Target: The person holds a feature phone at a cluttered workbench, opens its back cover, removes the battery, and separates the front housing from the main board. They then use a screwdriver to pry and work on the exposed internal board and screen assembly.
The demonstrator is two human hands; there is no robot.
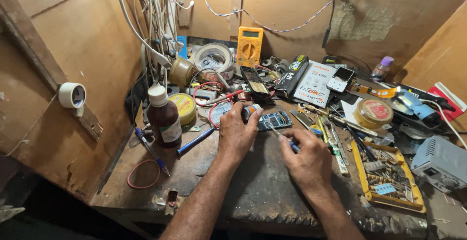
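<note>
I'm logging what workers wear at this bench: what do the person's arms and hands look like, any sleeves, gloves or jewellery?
Both forearms are bare as far as the view shows, no sleeves in sight. The left hand and right hand wear no gloves; no rings, watch or wristband are visible. Fingers are uncovered.

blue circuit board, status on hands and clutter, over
Left hand steadying blue circuit board. Right hand holds thin metal tool on it. Brown bottle left, apart.

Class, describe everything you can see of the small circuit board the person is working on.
The circuit board is small, flat and rectangular, blue-green with tiny dark and metallic parts. It lies bare on the worn dark workbench. The left hand steadies its left end; the right hand points a thin tool tip at its near edge.
</note>
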